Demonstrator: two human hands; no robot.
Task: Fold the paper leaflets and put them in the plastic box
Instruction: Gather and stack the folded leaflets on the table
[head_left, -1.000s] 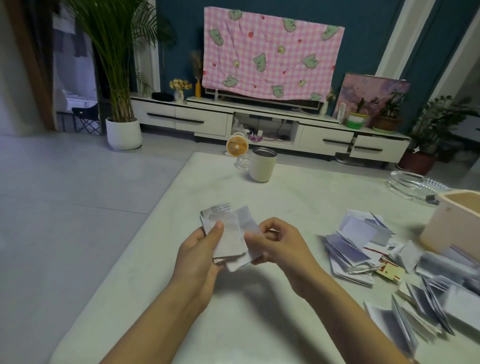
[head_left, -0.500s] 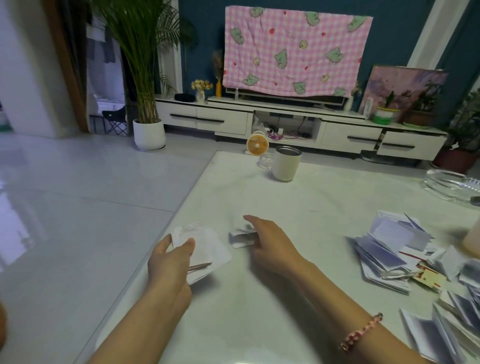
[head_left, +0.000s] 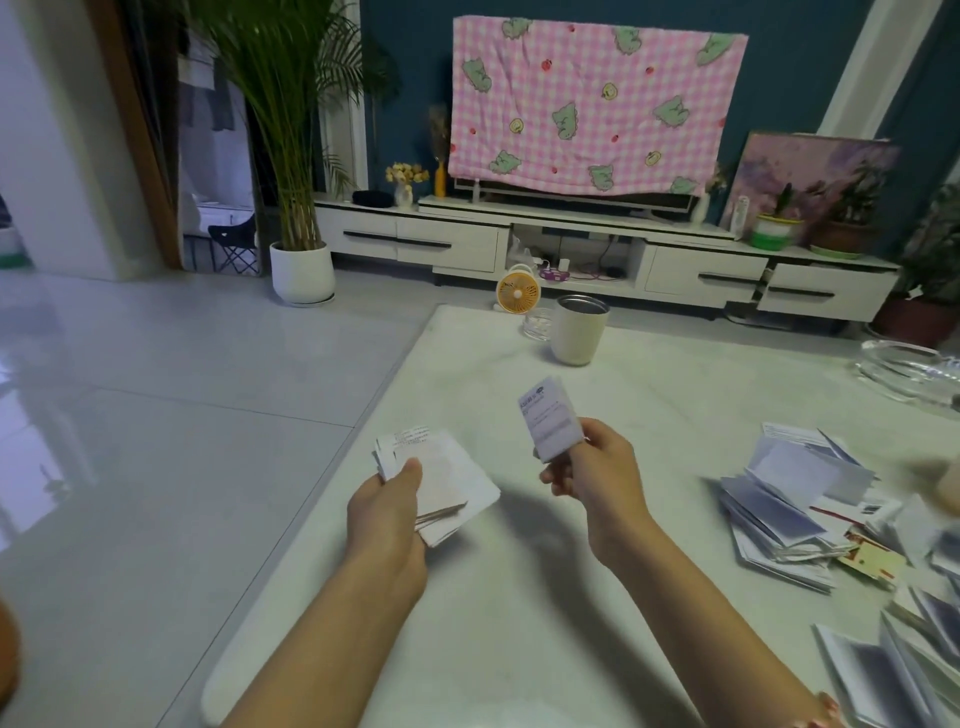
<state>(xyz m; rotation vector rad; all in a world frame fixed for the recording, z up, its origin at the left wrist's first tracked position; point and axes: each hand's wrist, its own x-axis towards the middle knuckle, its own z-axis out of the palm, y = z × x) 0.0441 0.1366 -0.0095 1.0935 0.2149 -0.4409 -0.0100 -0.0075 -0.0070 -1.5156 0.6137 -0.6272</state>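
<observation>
My left hand (head_left: 387, 512) grips a small stack of folded white leaflets (head_left: 444, 480) above the table's left part, thumb on top. My right hand (head_left: 592, 475) pinches a single small folded leaflet (head_left: 549, 421) and holds it upright over the middle of the table. A heap of unfolded and half-folded leaflets (head_left: 795, 501) lies on the right side of the white table (head_left: 519, 623). At the right edge only a blurred cream corner of the plastic box (head_left: 945, 480) shows.
A cream mug (head_left: 579, 330) and a small glass (head_left: 537, 323) stand at the table's far edge, an orange fan (head_left: 518, 293) behind them. A clear glass dish (head_left: 909, 366) sits far right. More leaflets (head_left: 904, 660) lie at the near right.
My right hand took one folded leaflet away from the stack, touched down on the table and has now lifted it upright. My left hand kept the stack and moved left.
</observation>
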